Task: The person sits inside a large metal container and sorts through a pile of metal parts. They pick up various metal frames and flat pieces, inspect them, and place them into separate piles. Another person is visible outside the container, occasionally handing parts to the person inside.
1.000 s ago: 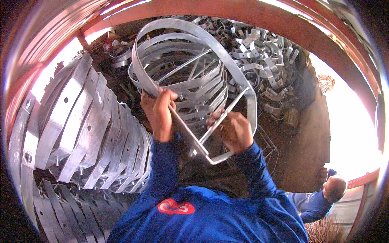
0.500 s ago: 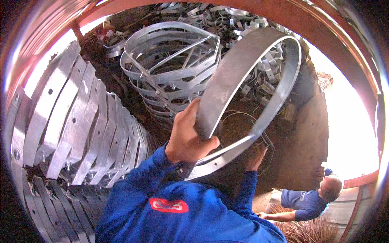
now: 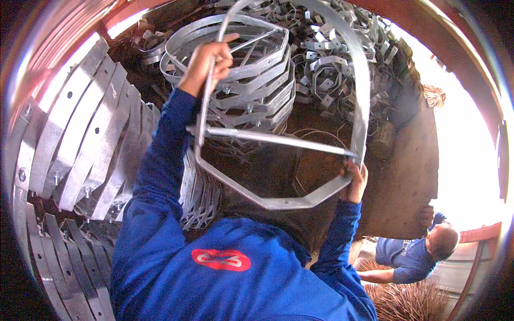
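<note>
Both my hands hold up a large metal hoop (image 3: 289,204), rounded at its far end and angled at the near end. A straight metal crossbar (image 3: 278,140) spans it. My left hand (image 3: 209,65) is closed round the hoop's left side, index finger pointing out. At the lower right, my right hand (image 3: 355,183) grips the hoop beside the crossbar's end; some of its fingers are hidden behind the metal. Beyond the hoop stands a stack of similar hoops (image 3: 267,71), partly covered by my left hand and the raised hoop.
A long row of metal hoops (image 3: 80,128) fills the left side, bolts sticking out. Small metal brackets (image 3: 326,83) lie heaped at the back. A brown board (image 3: 409,176) stands on the right. Past it is another person (image 3: 404,259), near a bundle of thin rods (image 3: 409,302).
The hoop has turned to show its opening and crossbar, and has come up in front of the stack. My left hand moved up and left along with it; my right hand moved slightly right and up.
</note>
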A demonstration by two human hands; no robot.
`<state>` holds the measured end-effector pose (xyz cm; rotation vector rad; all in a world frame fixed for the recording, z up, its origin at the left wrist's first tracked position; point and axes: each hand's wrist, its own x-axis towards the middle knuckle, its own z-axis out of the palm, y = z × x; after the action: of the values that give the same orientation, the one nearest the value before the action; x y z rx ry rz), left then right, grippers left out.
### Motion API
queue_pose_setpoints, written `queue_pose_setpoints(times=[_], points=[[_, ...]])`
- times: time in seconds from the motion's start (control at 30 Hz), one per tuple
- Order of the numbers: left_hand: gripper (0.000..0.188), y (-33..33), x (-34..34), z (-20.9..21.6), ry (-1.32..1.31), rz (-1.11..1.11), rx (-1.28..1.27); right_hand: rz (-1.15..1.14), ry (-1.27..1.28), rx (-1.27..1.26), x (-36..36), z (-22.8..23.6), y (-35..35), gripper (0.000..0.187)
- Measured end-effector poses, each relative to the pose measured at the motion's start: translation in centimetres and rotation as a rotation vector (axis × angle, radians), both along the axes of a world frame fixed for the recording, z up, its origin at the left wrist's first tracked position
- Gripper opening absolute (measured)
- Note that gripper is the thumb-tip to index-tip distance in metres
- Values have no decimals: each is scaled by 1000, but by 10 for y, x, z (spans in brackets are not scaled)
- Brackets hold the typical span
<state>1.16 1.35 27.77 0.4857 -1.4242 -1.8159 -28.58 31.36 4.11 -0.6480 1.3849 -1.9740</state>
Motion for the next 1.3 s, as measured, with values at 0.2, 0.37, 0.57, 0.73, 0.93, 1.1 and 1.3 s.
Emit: queue_pose_setpoints(times=[0.2, 0.37, 0.57, 0.73, 0.93, 1.1, 1.3], points=[[40, -94, 45, 21, 43, -21, 192, 103, -54, -229, -8, 92, -99, 12], [19, -177, 80, 21, 60, -41, 323, 246, -26, -195, -45, 126, -211, 7], [16, -212, 93, -21, 83, 383, 215, 293, 11, -87, -64, 156, -327, 15], [16, -283, 116, 4, 6, 324, 300, 238, 153, 15, -70, 167, -419, 12], [20, -300, 110, 9, -254, 414, 132, 125, 890, 27, -91, 164, -485, 23], [17, -297, 94, 13, -260, 447, 118, 90, 930, 132, -105, 176, -514, 25], [17, -312, 111, 3, -389, 555, 327, 127, 1363, 75, -76, 161, -510, 23]])
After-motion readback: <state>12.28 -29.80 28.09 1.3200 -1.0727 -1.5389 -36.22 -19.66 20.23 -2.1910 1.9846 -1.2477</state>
